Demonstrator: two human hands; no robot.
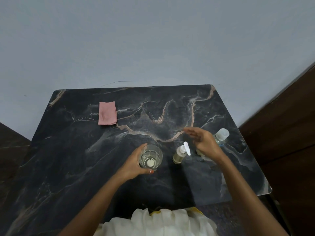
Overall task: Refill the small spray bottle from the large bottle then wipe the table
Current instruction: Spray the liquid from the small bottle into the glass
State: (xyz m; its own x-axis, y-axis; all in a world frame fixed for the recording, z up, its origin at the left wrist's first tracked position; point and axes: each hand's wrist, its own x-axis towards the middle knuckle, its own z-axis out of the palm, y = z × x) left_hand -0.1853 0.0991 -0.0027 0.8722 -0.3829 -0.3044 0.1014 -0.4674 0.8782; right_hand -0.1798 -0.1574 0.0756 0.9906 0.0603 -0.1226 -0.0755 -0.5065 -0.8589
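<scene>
While the left hand (pixel 134 165) grips a clear, faceted glass (pixel 150 156), its fingers curl round the far-left wall and the thumb, with a painted nail, hooks the near rim. The glass stands upright on the table (pixel 76 167) a little left of the middle, toward the near edge, and pale liquid shows in its bottom.

Just right of the glass, and apart from it, stands the small spray bottle (pixel 179 155). It is a slim, clear cylinder filled with yellowish liquid and topped by a white plastic pump head with a flat nozzle.

The right hand (pixel 204 143) hovers between that bottle and the large bottle (pixel 221 136). Its fingers are straight and close together and point toward the far-left. They hold nothing, though motion blur softens the fingertips. Something pale lies under its palm, too hidden to identify.

The large bottle is clear plastic with a frosted, rounded cap and stands near the right edge, partly behind the right wrist.

A folded pink cloth (pixel 107 113), rectangular and soft-looking, lies flat toward the far-left corner, well apart from everything else.

The tabletop is a glossy, black marble-patterned slab with tan and white veins and rounded corners. Its far edge meets a plain, pale blue-grey wall (pixel 153 40). White gathered fabric (pixel 162 222) of the person's garment shows below the near edge.
</scene>
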